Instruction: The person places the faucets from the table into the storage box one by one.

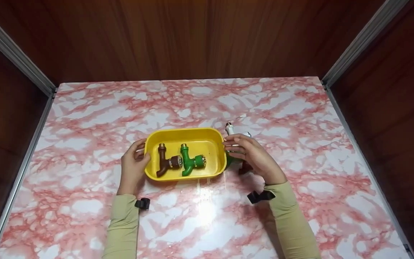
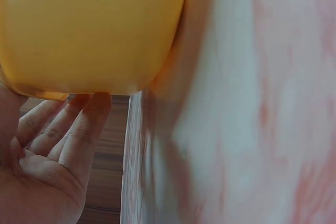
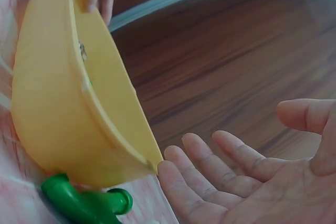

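Observation:
A yellow plastic tub (image 1: 212, 158) sits on the table, holding a brown tap (image 1: 162, 162) and a green tap (image 1: 189, 162) side by side. My left hand (image 1: 134, 163) grips the tub's left end, thumb at the rim and fingers against the outer wall, as the left wrist view shows from low down. At the opposite end, my right hand (image 1: 255, 154) has its fingers extended, fingertips at or very near the rim. Beneath and beyond it lie a white tap (image 1: 230, 128), a second green tap (image 3: 79, 203) and a dark brown tap (image 1: 244, 168), all partly hidden.
The table (image 1: 84, 162) has a red and white marbled top. Dark wood panels (image 1: 192, 39) stand behind it and along both sides, with metal strips at the corners. A black strap (image 1: 261, 196) is on the right wrist, another (image 1: 142, 204) on the left.

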`<state>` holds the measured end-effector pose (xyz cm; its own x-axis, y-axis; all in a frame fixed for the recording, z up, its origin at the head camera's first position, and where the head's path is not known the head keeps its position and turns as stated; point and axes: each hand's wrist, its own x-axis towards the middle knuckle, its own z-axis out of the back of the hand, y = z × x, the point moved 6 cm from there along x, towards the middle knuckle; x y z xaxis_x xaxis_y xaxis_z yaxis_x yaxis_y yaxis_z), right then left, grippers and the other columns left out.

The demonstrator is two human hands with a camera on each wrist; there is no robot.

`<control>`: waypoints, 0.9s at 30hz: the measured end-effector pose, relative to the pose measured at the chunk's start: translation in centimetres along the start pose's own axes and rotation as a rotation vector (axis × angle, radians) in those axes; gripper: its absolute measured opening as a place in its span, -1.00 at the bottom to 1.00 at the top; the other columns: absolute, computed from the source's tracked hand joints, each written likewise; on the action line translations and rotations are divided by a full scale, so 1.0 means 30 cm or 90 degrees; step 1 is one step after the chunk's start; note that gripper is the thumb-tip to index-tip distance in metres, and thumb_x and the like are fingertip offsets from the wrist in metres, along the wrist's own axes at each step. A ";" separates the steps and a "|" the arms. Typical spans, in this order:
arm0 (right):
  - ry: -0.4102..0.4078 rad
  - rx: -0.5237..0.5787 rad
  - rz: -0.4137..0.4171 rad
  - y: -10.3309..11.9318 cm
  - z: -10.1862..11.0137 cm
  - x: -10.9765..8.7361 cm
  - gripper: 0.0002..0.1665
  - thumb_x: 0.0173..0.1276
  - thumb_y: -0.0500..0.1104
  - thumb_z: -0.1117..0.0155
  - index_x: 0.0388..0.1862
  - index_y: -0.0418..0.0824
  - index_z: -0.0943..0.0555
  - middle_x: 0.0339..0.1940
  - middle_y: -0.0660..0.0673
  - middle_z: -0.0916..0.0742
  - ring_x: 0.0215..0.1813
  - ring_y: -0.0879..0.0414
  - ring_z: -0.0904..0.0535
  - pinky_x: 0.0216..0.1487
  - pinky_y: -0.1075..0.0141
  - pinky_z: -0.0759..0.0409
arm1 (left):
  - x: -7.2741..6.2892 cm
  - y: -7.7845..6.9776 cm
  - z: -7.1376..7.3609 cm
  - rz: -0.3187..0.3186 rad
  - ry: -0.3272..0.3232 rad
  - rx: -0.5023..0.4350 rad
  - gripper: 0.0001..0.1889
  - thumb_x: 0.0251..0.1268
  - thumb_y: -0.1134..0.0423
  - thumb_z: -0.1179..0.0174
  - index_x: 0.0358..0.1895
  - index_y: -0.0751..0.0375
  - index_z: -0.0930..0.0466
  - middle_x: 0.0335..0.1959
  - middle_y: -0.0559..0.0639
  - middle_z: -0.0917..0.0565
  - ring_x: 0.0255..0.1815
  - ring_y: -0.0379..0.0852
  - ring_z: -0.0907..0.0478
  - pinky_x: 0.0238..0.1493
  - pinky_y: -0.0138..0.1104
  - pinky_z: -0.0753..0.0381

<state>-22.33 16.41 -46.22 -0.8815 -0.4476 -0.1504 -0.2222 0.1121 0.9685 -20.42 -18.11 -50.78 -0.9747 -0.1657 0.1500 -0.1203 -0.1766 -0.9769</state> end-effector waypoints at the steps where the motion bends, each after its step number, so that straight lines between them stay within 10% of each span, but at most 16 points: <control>1: -0.002 -0.002 0.001 0.000 0.006 -0.004 -0.39 0.52 -0.04 0.01 0.29 -0.51 -0.30 0.24 -0.53 -0.41 0.28 -0.41 -0.29 0.34 -0.09 -0.28 | 0.003 0.013 0.001 -0.001 -0.001 -0.001 -0.53 0.18 0.60 -0.15 0.20 0.38 -0.48 0.01 0.34 -0.56 0.00 0.22 -0.58 -0.01 -0.27 -0.59; 27: -0.072 -0.040 -0.019 -0.028 0.144 -0.065 -0.42 0.53 -0.06 0.03 0.25 -0.54 -0.30 0.25 -0.50 -0.42 0.30 -0.34 -0.32 0.36 -0.10 -0.23 | 0.013 0.038 0.002 -0.005 -0.003 -0.011 -0.53 0.17 0.61 -0.14 0.20 0.37 -0.49 -0.02 0.33 -0.57 -0.02 0.24 -0.58 -0.03 -0.31 -0.60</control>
<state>-22.21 21.01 -47.60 -0.9167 -0.3472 -0.1979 -0.2263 0.0429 0.9731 -20.92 -18.43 -51.83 -0.9729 -0.1690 0.1580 -0.1310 -0.1608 -0.9783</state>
